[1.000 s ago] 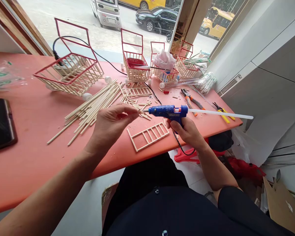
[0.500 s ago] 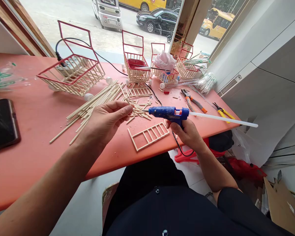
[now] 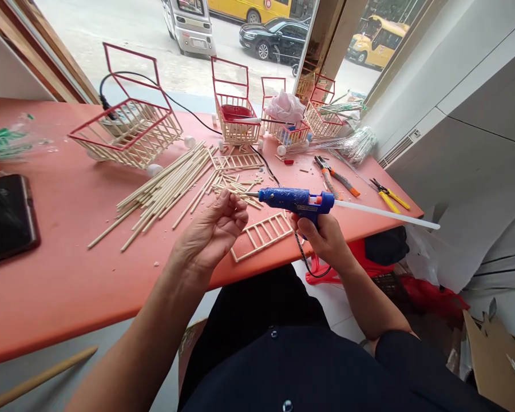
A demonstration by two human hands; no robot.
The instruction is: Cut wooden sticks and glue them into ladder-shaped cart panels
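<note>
My right hand (image 3: pixel 321 232) grips the handle of a blue hot glue gun (image 3: pixel 285 198), held level over the table with its nozzle toward the left. A long white glue stick (image 3: pixel 386 214) sticks out of its back end. Close to the nozzle tip is my left hand (image 3: pixel 214 232), palm turned up, thumb and fingertips pinched together; whatever they hold is too small to make out. Short wooden sticks (image 3: pixel 240 184) lie scattered behind the fingertips. Below the gun, a ladder-like wooden frame (image 3: pixel 264 236) rests near the table edge, partly behind my left hand.
Long sticks (image 3: pixel 167 189) lie in a pile on the pink table (image 3: pixel 68 286). Along the window stand several small stick-built carts with red rims, one a large cart (image 3: pixel 129 129). Orange-handled pliers (image 3: pixel 335 176), yellow-handled pliers (image 3: pixel 389 196) and a phone (image 3: pixel 8 220) lie around; a black cord crosses the table.
My left hand has rolled palm up and shifted slightly right and down, its fingertips still by the nozzle. The glue gun has stayed almost in place.
</note>
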